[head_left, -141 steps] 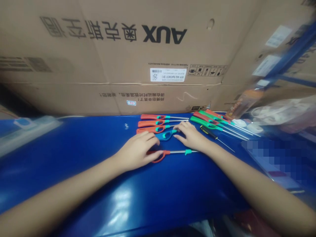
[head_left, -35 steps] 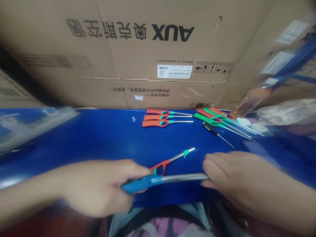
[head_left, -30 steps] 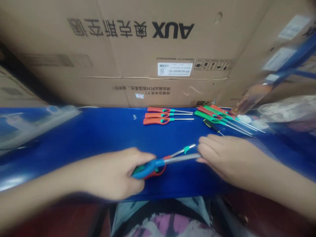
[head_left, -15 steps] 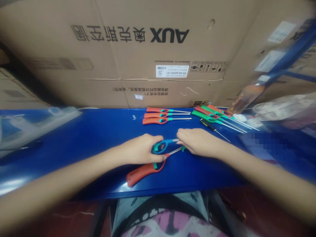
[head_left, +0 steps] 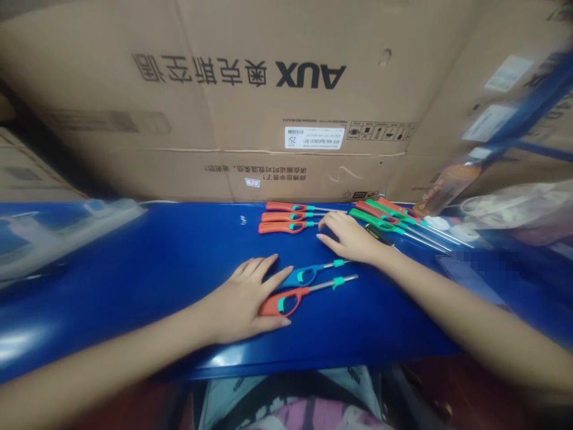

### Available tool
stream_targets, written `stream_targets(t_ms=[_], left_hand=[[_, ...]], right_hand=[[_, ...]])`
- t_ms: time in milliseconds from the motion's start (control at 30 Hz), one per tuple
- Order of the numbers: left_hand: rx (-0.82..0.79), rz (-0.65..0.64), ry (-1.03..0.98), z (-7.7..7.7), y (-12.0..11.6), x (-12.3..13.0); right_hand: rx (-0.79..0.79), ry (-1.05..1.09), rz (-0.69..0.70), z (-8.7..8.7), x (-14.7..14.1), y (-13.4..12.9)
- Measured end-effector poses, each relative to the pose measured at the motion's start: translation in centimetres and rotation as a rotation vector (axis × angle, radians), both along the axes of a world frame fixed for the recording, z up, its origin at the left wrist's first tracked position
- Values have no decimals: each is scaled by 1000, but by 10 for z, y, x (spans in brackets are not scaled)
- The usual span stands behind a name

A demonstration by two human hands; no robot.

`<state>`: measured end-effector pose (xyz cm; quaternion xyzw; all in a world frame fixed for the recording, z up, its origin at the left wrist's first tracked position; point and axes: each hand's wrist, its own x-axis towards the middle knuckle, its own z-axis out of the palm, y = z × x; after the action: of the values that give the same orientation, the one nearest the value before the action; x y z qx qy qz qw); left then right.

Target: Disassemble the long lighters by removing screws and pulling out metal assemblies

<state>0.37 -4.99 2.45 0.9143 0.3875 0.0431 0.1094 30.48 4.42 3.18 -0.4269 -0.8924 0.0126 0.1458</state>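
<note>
The head camera shows two lighters lying side by side on the blue table [head_left: 179, 251], near the person's edge of it. The nearer one, the red lighter [head_left: 268, 306], has its handle end toward the left hand [head_left: 242, 298]; the blue lighter [head_left: 289, 280] lies just beyond it, roughly parallel. Both long axes run from left to right, with the metal barrels pointing right and angled slightly away from the person. Each barrel carries a teal piece near its far end.

The left hand is the nearer to both handles. It comes in from the left, covering the rear of the handles, with the thumb on the near side of the red lighter and the forefinger over the blue one. Its fingers are widely spread and closed around nothing; how firmly the palm presses down cannot be told.

The right hand [head_left: 351, 239] is farther from the person, past the blue lighter's tip. Its bent fingers meet the barrel of the closest orange lighter [head_left: 277, 227] in a row of three, whose handles also point left. The thumb stands apart from the fingers; whether they grip the barrel cannot be told. Just right of this hand lies a screwdriver [head_left: 375, 233], partly hidden.
</note>
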Motion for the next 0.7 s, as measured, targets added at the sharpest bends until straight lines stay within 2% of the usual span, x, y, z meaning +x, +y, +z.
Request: stream_targets(t_ms=[67, 167, 300, 400, 500, 567, 700], left_hand=[[53, -35, -21, -1, 14, 2], [108, -77, -48, 1, 33, 9], [186, -63, -136, 9, 55, 16], [304, -10, -193, 24, 65, 17], [360, -14, -124, 44, 60, 19], [262, -27, -25, 58, 46, 24], [-131, -79, 56, 76, 13, 29]], right_hand=[[6, -22, -63, -3, -8, 17], [-109, -84, -41, -5, -18, 38], [-185, -127, 18, 3, -23, 40], [-147, -145, 5, 20, -25, 18], [-35, -186, 50, 40, -30, -21], [45, -253, 102, 50, -36, -49], [210, -353, 229, 55, -41, -91]])
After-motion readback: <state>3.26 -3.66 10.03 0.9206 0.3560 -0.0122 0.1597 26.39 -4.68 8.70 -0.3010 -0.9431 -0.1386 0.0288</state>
